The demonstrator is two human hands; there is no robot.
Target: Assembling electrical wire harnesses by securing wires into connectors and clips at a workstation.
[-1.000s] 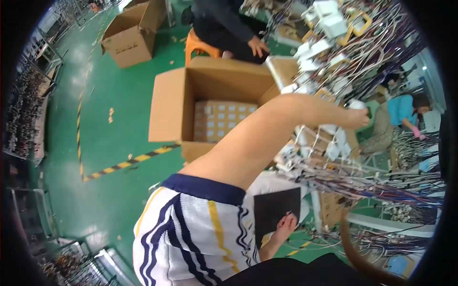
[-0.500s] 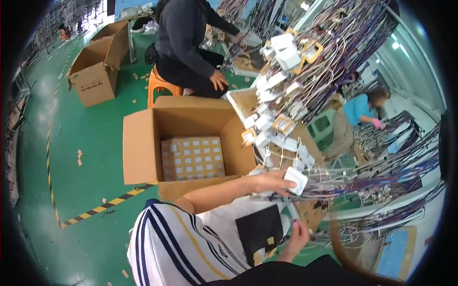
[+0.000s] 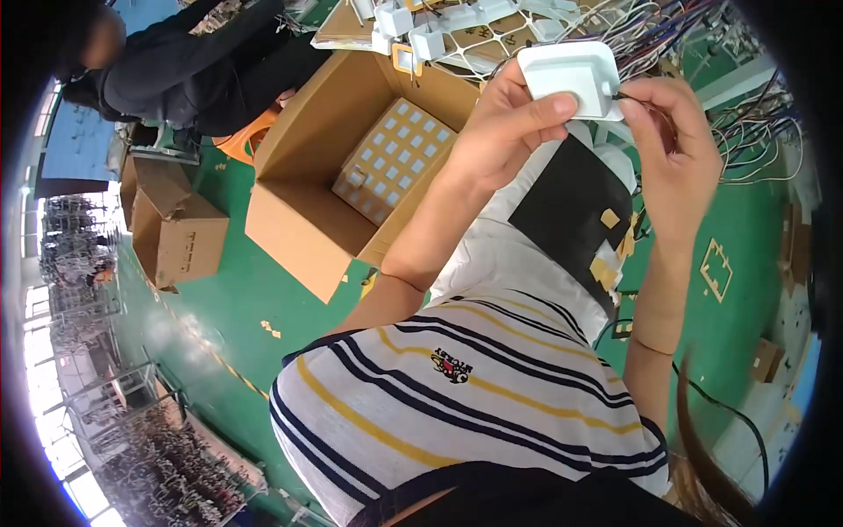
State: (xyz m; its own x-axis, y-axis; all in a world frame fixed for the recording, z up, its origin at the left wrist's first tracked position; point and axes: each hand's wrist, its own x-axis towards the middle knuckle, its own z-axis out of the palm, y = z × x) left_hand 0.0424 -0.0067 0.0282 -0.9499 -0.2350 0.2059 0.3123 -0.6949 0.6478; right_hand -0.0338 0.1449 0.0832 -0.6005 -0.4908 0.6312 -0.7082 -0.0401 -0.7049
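Observation:
My left hand (image 3: 496,136) grips a white square plastic housing (image 3: 575,75) with rounded corners and a raised middle, its thumb pressed on the near face. At the housing's right edge, my right hand (image 3: 680,132) pinches a thin dark cable (image 3: 622,95) close to where it meets the plastic. Whether the cable is fixed to the housing cannot be made out. Behind both hands, bundled wires (image 3: 645,39) and several white square parts (image 3: 428,42) lie along the table edge. Below them, a black sheet (image 3: 571,206) with yellowish scraps (image 3: 610,218) covers my lap.
To the left stands an open cardboard box (image 3: 303,255) with a layer of white pieces in a tan grid (image 3: 399,158) inside. Farther left, a co-worker in dark clothes (image 3: 193,70) sits on an orange stool (image 3: 248,136). Another carton (image 3: 189,237) rests on the green floor.
My view has swung round. Both hands are now together at the housing, where my right hand was lower and apart from it before. The right fingers now pinch the cable.

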